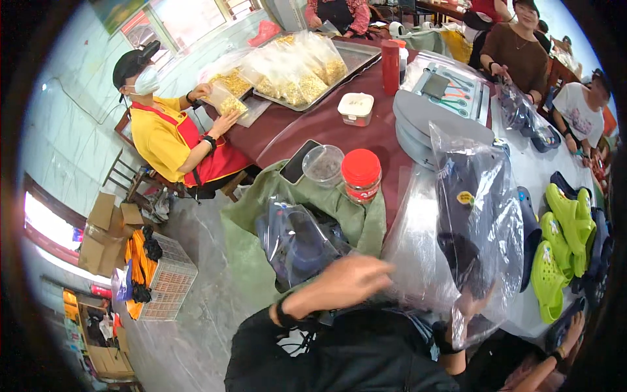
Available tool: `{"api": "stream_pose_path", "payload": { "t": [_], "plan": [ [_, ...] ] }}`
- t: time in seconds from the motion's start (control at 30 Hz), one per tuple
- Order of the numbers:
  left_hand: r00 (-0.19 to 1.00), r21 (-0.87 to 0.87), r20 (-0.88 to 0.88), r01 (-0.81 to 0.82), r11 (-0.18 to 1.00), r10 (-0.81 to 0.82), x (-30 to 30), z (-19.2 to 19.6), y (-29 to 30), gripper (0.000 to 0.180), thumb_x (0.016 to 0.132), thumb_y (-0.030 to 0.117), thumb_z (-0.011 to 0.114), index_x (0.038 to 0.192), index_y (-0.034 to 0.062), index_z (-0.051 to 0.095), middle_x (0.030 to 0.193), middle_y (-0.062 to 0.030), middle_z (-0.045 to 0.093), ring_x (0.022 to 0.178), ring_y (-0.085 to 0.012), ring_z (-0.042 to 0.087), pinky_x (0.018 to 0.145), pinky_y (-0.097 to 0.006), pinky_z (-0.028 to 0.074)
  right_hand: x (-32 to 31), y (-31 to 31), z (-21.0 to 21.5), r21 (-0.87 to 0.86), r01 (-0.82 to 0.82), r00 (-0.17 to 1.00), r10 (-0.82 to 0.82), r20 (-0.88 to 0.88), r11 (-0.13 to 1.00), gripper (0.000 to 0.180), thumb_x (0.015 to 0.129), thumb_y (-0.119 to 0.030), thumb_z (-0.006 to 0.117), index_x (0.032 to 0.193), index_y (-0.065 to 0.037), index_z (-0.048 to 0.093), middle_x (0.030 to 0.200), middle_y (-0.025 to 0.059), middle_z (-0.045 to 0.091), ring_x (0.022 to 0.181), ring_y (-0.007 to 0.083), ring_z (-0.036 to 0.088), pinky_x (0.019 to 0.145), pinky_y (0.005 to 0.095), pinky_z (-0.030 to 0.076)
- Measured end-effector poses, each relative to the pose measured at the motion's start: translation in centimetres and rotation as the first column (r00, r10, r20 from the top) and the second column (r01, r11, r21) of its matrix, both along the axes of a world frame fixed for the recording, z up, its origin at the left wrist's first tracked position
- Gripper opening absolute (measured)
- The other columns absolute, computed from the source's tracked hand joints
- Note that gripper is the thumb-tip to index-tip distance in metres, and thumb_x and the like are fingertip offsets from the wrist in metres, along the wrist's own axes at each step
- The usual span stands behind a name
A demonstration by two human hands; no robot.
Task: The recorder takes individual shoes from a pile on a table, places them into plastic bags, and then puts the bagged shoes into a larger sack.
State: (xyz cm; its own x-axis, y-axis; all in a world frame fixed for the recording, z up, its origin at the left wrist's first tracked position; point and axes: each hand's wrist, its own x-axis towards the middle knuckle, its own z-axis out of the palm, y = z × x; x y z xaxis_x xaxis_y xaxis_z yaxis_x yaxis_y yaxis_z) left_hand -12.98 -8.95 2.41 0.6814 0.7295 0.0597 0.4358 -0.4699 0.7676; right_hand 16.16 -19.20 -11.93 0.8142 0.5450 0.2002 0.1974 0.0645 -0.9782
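Note:
My right hand (471, 308), with a black band at the wrist, grips the lower end of a large clear plastic bag (486, 215) and holds it upright over the table edge. Dark navy clog shoes (460, 196) sit inside the bag. My left hand (353, 279), also with a black wristband, is blurred by motion. Its fingers are at the bag's left edge, and its grip is unclear. A second clear bag of dark shoes (297, 242) lies on a green cloth (353, 215) just beyond my left hand.
Green clogs (562, 242) and dark ones lie at the right. A red-lidded jar (361, 175), clear cup (322, 163) and phone (297, 163) stand on the maroon table. A seated person in yellow (166, 134) handles snack bags by a tray (356, 62). Other people sit opposite. Cardboard boxes (104, 235) are on the floor.

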Motion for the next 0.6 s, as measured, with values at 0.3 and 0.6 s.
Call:
{"api": "stream_pose_path", "payload": {
  "t": [0.3,0.6],
  "plan": [
    [-0.050,0.493,-0.471,-0.843,0.216,0.881,-16.4,-3.8,3.0,0.072,0.076,0.047,0.067,0.137,0.0189,0.043,0.147,-0.0274,0.019,0.137,-0.0476,0.015,0.103,-0.065,0.020,-4.1,3.2,8.9,0.034,-0.441,0.764,0.356,0.538,0.897,0.069,0.065,-0.038,0.079,0.121,-0.005,0.055,0.132,0.0261,0.039,0.123,0.0408,0.039,0.099,0.0462,0.035],
    [0.188,0.146,-0.616,-0.927,0.346,0.765,-26.8,-12.4,3.2,0.057,0.078,0.035,0.061,0.131,0.0160,0.049,0.138,-0.0236,0.040,0.117,-0.0407,0.049,0.092,-0.046,0.044,-13.4,8.9,10.8,-0.274,-0.849,0.124,0.674,0.729,0.452,0.079,0.048,-0.035,0.082,0.123,-0.020,0.059,0.115,0.0215,0.043,0.104,0.0375,0.043,0.087,0.0467,0.035]
  ]
}}
